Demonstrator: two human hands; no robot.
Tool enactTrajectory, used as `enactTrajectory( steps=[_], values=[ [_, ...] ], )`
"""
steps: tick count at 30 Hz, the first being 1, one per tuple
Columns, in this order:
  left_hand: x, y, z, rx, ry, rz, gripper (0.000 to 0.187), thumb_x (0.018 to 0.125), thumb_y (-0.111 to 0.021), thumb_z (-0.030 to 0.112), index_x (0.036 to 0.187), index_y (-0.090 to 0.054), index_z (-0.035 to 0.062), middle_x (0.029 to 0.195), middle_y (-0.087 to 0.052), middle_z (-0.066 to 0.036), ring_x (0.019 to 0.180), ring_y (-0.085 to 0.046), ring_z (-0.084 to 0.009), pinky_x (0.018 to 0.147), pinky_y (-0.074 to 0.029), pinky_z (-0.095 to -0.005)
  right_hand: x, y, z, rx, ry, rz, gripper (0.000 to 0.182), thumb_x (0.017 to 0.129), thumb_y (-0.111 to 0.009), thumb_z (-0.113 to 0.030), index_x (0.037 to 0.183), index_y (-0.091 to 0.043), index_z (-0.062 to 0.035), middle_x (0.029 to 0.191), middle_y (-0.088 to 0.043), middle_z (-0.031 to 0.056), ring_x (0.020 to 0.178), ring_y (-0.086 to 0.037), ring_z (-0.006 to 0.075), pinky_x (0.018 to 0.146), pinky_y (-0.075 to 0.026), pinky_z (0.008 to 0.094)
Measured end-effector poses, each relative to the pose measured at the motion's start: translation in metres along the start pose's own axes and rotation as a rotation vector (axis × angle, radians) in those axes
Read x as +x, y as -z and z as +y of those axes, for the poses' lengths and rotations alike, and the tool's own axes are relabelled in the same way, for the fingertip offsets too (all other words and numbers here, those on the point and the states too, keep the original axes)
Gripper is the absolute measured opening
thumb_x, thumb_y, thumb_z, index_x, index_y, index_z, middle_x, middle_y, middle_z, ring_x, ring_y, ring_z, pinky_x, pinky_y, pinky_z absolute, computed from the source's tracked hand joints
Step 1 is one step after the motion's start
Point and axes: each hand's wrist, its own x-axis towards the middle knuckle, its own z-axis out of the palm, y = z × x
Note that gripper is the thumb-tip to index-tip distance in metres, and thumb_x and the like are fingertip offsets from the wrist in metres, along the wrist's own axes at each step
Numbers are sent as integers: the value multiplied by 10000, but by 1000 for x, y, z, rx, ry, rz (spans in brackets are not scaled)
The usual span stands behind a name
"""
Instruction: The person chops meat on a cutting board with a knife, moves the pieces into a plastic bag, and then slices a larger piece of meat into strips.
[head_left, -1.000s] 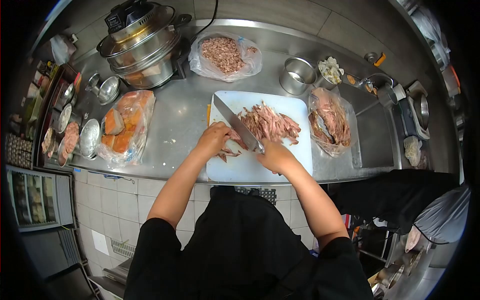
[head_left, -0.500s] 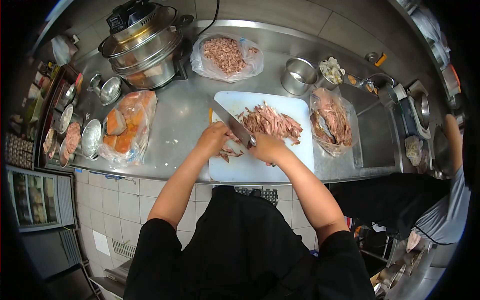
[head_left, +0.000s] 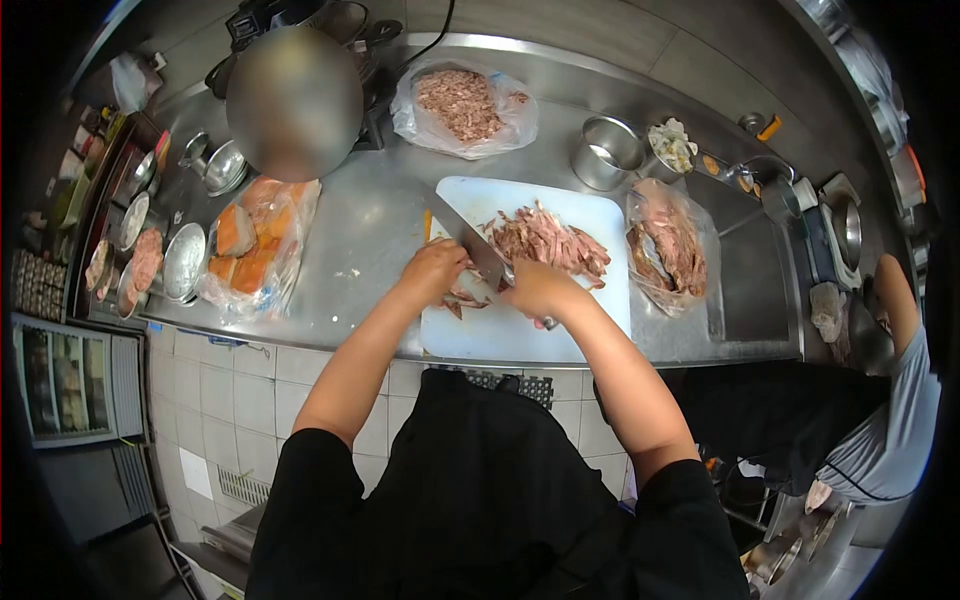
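Observation:
A white cutting board (head_left: 590,310) lies on the steel counter with a pile of sliced pink meat (head_left: 545,240) on it. My right hand (head_left: 540,288) grips the handle of a large cleaver (head_left: 465,242), whose blade points up and left across the board. My left hand (head_left: 432,270) presses down on a few meat strips (head_left: 462,299) at the board's left edge, right beside the blade.
A bag of minced meat (head_left: 462,105) lies behind the board, a bag of cooked meat (head_left: 668,250) to its right, and a bag of orange pieces (head_left: 250,245) to its left. Metal pots (head_left: 605,152) and bowls (head_left: 185,262) stand around. Another person's arm (head_left: 895,300) shows at right.
The view has shifted slightly. My right hand and the cleaver have moved a little left and down toward my left hand. The person at right has come further into view.

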Motion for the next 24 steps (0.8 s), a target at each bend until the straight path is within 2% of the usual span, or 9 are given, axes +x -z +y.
enactTrajectory(
  steps=[1,4,7,11,13,15,17,19,24],
  values=[
    [-1,-2,-2,10,-4,-4,62,833,-641,104,855,-656,48,890,-645,-119,932,-612,-331,825,-494,-430,7,-11,3,-2,4,-7,342,861,-597,-189,1105,-555,45,664,-669,159,481,-645,243,508,-533,387],
    [0,-1,-2,-3,-6,-37,92,830,-642,108,896,-675,53,931,-663,-121,954,-619,-328,838,-498,-419,28,-51,20,82,-17,269,379,852,-621,-224,1130,-556,26,641,-647,128,486,-642,221,497,-525,370],
    [0,23,-3,-59,38,-123,172,805,-661,98,968,-694,54,999,-684,-118,977,-632,-322,853,-502,-399,26,-39,25,204,62,241,375,860,-618,-218,1142,-555,22,652,-648,134,490,-643,229,507,-527,370],
    [-12,62,-4,-83,93,-196,251,793,-656,102,1039,-703,81,1083,-688,-81,1050,-628,-291,906,-483,-407,-3,-33,25,123,35,241,371,873,-609,-209,1159,-552,19,668,-648,139,476,-632,224,506,-526,370],
    [-23,66,3,-48,62,-230,261,792,-647,103,1046,-706,90,1085,-686,-68,1066,-619,-279,926,-465,-412,-18,-32,23,131,76,201,326,880,-585,-209,1108,-570,23,780,-681,201,507,-651,258,545,-534,397],
    [-27,68,12,-8,21,-260,271,791,-638,104,1053,-709,100,1087,-684,-54,1082,-610,-267,946,-448,-417,-16,-39,29,115,82,199,325,881,-586,-209,1107,-569,24,775,-678,197,500,-646,257,535,-530,393],
    [-22,65,21,76,89,-302,273,788,-630,106,1048,-710,110,1079,-679,-46,1087,-597,-257,971,-416,-414,-9,-42,38,98,86,204,324,882,-588,-209,1105,-567,24,770,-675,193,493,-642,255,525,-527,389],
    [-10,57,18,74,80,-325,269,787,-640,121,1046,-711,117,1072,-676,-45,1084,-595,-256,968,-412,-408,-2,-41,49,189,7,218,323,879,-588,-199,1117,-568,18,755,-664,182,479,-629,249,510,-519,388],
    [18,36,23,70,58,-383,236,804,-671,178,1031,-710,128,1041,-673,-47,1103,-580,-249,960,-409,-404,-6,-39,60,314,32,216,318,879,-575,-172,1135,-560,18,706,-657,165,468,-618,239,507,-515,387]
  ],
)
